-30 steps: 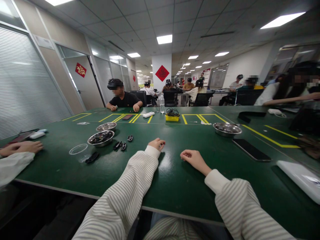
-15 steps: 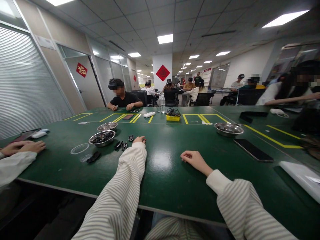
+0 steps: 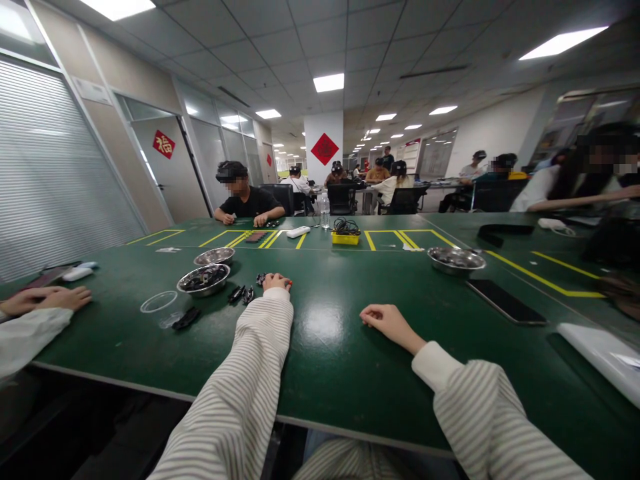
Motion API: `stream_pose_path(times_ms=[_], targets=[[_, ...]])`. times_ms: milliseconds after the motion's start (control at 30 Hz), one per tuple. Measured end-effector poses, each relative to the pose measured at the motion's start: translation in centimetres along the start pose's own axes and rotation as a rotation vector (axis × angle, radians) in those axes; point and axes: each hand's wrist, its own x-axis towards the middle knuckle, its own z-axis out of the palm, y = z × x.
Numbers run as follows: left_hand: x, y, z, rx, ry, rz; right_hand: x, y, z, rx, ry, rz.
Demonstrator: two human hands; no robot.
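Observation:
My left hand (image 3: 277, 283) is palm down on the green table, its fingers curled and partly hidden behind its back. A small orange-red bit shows at its thumb side; I cannot make out what it belongs to. Right beside its fingers lies a small black part (image 3: 261, 279), partly covered. More black clip-like parts (image 3: 242, 294) lie to the left of the wrist. My right hand (image 3: 384, 319) rests on the table with its fingers loosely curled together, and nothing shows in them. Farther left, a steel bowl (image 3: 186, 288) holds several dark parts.
Behind that bowl stands another steel bowl (image 3: 201, 259). A clear plastic lid (image 3: 159, 302) and a black piece (image 3: 187, 319) lie nearer. On the right are a third bowl (image 3: 456, 267), a phone (image 3: 505, 301) and a white box (image 3: 603, 357). Co-workers sit left, right and opposite.
My left hand has shifted slightly left, onto or against the black part that lay apart from it. The orange-red bit shows more clearly. My right hand has stayed in place.

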Motion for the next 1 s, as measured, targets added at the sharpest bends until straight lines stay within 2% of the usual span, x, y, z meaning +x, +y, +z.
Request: stream_pose_path(times_ms=[133, 233, 433, 600, 733, 833, 900, 1000], targets=[[-0.6, 1.3, -0.4, -0.041, -0.023, 0.13, 0.0, -0.1, 0.1, -0.005, 0.0, -0.002], [-1.8, 3.7, -0.4, -0.108, -0.064, 0.254, 0.1, -0.1, 0.1, -0.008, 0.007, 0.001], [-6.3, 10.1, -0.2, -0.252, -0.118, 0.564, 0.1, -0.2, 0.1, -0.019, 0.031, 0.021], [-9.6, 12.9, -1.3, -0.269, -0.131, 0.645, 0.1, -0.3, -0.1, -0.086, 0.065, 0.014], [-10.2, 13.0, -2.0, -0.241, -0.119, 0.632, 0.2, -0.5, -0.3, -0.112, 0.045, 0.011], [-9.0, 12.1, -2.2, -0.175, -0.046, 0.515, 0.2, -0.3, -0.2, -0.109, 0.018, 0.028], [-7.4, 10.6, -2.2, -0.125, 0.012, 0.398, 0.1, -0.1, 0.0, -0.132, 0.009, 0.025], [-4.4, 7.2, -1.9, -0.047, 0.06, 0.175, 0.1, 0.1, 0.2, -0.193, 0.005, -0.016]])
